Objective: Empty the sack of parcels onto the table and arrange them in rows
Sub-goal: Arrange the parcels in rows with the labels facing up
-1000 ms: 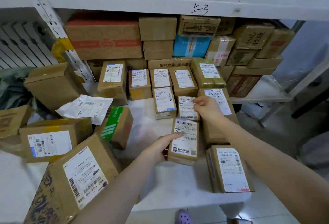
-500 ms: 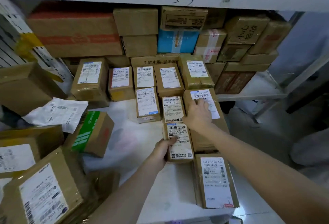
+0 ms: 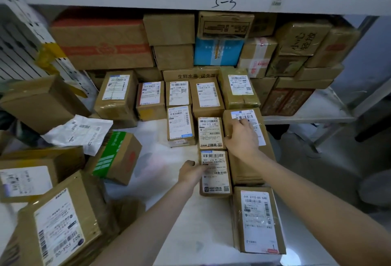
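Observation:
Labelled cardboard parcels lie in rows on the white table (image 3: 169,160). My left hand (image 3: 191,172) presses against the left side of a small labelled parcel (image 3: 215,179) in the middle column. My right hand (image 3: 242,136) rests flat, fingers spread, on top of a longer parcel (image 3: 250,164) just to its right. Beyond them sit a small parcel with an orange-striped label (image 3: 210,132) and a back row of several parcels (image 3: 206,94). Nearest me on the right lies another labelled parcel (image 3: 258,221).
A jumble of unsorted boxes fills the left side, among them a green-printed box (image 3: 115,156), a crumpled white mailer (image 3: 81,132) and a big labelled box (image 3: 59,225). Stacked cartons (image 3: 101,43) fill the shelf behind. A shelf marked 5-3 (image 3: 224,1) overhangs.
The small parcel under my left hand went from tilted up to lying flat in its column. My right hand shifted from the orange-striped parcel onto the long parcel to the right.

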A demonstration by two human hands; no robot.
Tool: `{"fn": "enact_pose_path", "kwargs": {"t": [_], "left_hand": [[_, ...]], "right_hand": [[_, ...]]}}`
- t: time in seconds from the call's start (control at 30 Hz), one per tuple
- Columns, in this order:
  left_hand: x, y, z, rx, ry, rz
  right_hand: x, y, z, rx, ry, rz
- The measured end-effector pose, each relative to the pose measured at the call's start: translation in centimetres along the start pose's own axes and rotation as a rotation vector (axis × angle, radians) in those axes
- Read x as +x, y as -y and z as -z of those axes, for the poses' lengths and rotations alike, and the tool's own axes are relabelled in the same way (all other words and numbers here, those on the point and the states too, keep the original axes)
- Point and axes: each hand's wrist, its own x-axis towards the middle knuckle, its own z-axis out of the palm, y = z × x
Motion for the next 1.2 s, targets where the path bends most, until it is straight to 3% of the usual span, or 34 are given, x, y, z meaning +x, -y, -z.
{"fn": "enact_pose_path", "kwargs": {"t": [0.13,0.33,0.43,0.5,0.6,0.73,0.83,0.93,1.1,1.2], "left_hand": [[-1.2,-1.1,2.0,-0.010,-0.088,-0.117],[-6.0,-4.8,11.3,-0.326,-0.518,-0.472],[-7.5,-4.4,18.3,-0.289,-0.737,-0.462],[-7.6,-2.0,22.4,-0.122,-0.813,-0.319],[-8.1,2.5,26.0,0.170,-0.811,-0.011],[-9.4,6.3,28.4,0.220,-0.820,0.099],[-9.0,7.7,29.8,0.179,-0.741,0.132],[-8.6,8.4,30.7,0.042,-0.614,0.011],[-8.8,7.5,31.6,-0.406,-0.500,-0.178],[-9.2,7.0,31.4,-0.405,-0.295,-0.197]], "right_hand": [[-1.1,2.6,-0.7,0.230,0.061,0.172],[-2.6,9.3,-3.0,0.456,0.288,0.287],[-4.4,13.2,-4.0,0.485,0.351,0.320],[-6.2,16.4,-5.0,0.498,0.530,0.345],[-8.8,20.4,-7.6,0.490,0.793,0.389],[-11.1,23.2,-10.7,0.614,1.005,0.202],[-11.7,23.4,-12.3,0.601,0.985,0.162],[-12.5,23.1,-11.9,0.603,0.945,0.141],[-13.1,21.5,-9.4,0.955,0.854,-0.070],[-13.6,20.5,-7.3,1.143,0.773,-0.174]]}}
